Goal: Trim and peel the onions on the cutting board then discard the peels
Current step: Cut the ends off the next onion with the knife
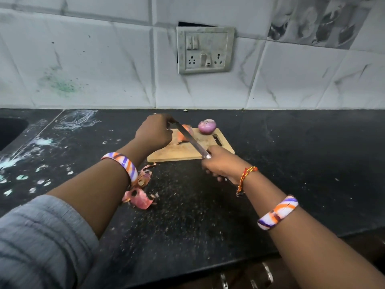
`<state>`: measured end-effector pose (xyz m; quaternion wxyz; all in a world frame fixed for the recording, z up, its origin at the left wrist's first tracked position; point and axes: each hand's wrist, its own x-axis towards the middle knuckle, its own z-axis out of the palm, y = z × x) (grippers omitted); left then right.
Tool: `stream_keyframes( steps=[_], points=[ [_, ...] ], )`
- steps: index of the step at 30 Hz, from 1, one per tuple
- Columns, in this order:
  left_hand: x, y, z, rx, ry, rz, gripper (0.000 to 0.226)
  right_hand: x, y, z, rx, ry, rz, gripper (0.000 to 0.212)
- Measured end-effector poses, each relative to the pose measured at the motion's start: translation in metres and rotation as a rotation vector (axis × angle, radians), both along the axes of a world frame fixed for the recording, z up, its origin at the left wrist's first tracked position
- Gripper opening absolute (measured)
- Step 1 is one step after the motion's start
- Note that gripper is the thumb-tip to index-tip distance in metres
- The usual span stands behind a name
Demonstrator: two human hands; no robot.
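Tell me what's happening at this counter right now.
A person is trimming onions on a wooden cutting board. The right hand grips a knife by the handle, its blade lying across an unpeeled onion that the left hand steadies. A peeled purple onion sits at the board's far edge. Onion peels lie on the black countertop near the left forearm, not yet discarded.
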<state>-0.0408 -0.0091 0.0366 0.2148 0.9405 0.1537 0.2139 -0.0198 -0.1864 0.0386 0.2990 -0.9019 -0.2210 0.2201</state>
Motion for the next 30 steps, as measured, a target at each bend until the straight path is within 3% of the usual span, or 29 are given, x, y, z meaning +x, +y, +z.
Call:
stream_keyframes(
  steps=[3,6,9,14,17,20,26,30],
  points=[
    [0.039,0.005,0.002,0.22,0.153,0.0,0.053,0.035,-0.01,0.01,0.026,-0.053,-0.008,0.029],
    [0.067,0.004,0.002,0.259,0.375,-0.171,0.074,0.064,-0.015,0.014,0.062,-0.078,0.0,0.021],
    [0.084,0.004,-0.004,0.235,0.49,-0.349,0.069,0.085,-0.016,0.013,0.196,0.012,-0.029,0.021],
    [0.091,0.018,-0.01,0.204,0.384,-0.166,0.042,0.104,-0.008,0.005,0.21,0.02,0.002,0.041],
    [0.089,0.031,-0.022,0.084,0.343,0.081,0.049,0.103,0.001,0.0,0.158,-0.007,0.059,0.042],
    [0.083,0.033,-0.026,0.087,0.283,0.186,0.055,0.097,0.007,-0.007,0.057,0.006,0.106,0.038],
    [0.08,0.026,-0.03,0.026,0.144,-0.008,0.053,0.089,0.006,-0.018,-0.017,0.006,0.095,0.037],
    [0.079,0.021,-0.046,0.087,0.133,-0.124,0.043,0.093,0.016,-0.024,0.281,0.029,-0.041,0.033]
  ],
)
